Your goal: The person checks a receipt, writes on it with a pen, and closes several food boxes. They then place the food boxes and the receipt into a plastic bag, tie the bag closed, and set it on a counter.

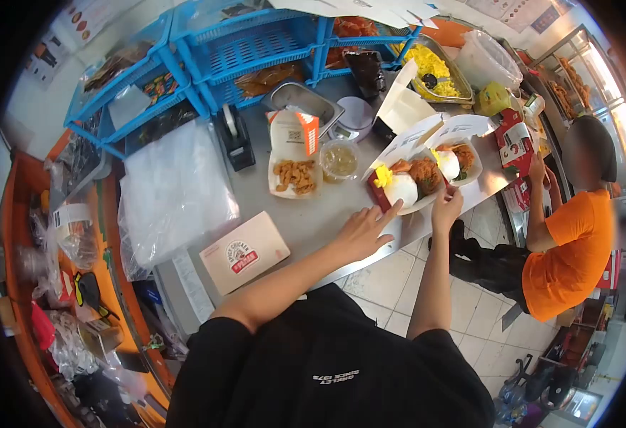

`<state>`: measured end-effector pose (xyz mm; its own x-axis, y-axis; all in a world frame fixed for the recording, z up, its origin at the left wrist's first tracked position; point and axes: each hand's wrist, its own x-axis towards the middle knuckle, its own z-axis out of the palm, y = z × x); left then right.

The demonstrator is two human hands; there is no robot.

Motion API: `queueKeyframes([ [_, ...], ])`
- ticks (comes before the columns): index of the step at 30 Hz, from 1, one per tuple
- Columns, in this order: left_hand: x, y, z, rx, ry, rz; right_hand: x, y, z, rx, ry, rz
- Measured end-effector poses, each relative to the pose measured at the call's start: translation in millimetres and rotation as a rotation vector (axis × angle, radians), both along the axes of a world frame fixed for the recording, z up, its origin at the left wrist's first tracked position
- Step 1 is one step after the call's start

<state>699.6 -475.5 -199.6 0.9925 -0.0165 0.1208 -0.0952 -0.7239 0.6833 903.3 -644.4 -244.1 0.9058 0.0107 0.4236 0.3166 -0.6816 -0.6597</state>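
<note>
My left hand (366, 232) has its fingers spread, the index finger at the front edge of an open meal box (379, 198). Inside that box are white rice (401, 190), yellow egg and fried chicken (424, 175). My right hand (447, 207) is closed at the box's right corner; whatever sits between the fingertips is too small to make out. A second open box (478, 170) with rice and chicken stands just behind. Left of them are a lidded clear cup (340, 160) and an open carton with small fried pieces (295, 176).
Blue racks (249, 53) line the back, beside a tape dispenser (236, 143). Plastic sheets (177, 192) and a closed printed box (244, 252) lie at left. A tray of yellow food (434, 71) is behind. A person in orange (570, 242) stands at right, hands at a red box (516, 148).
</note>
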Motion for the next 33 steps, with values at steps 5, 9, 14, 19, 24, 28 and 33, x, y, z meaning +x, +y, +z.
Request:
queueKeyframes([
  [5, 21, -10, -39, -0.174, -0.010, 0.256, -11, -13, 2, 0.068, 0.100, 0.045],
  [9, -27, 9, -40, -0.225, -0.177, 0.335, -37, -8, 13, 0.186, 0.316, 0.306],
  [14, -62, 15, -41, -0.726, -0.144, 0.787, -80, 6, 5, 0.213, 0.648, 0.563],
  [19, -68, 15, -9, -1.070, -0.237, 0.879, -94, 13, 2, 0.202, 0.743, 0.581],
  [24, -90, 16, 32, -0.960, -0.394, 0.780, -86, 24, 3, 0.282, 0.639, 0.576],
  [28, -96, 20, 10, -0.336, 0.032, 0.721, -85, 37, 26, 0.181, 0.610, 0.643],
  [33, -81, 26, -12, -0.120, 0.253, 0.607, -73, 36, 22, -0.105, 0.332, 0.749],
])
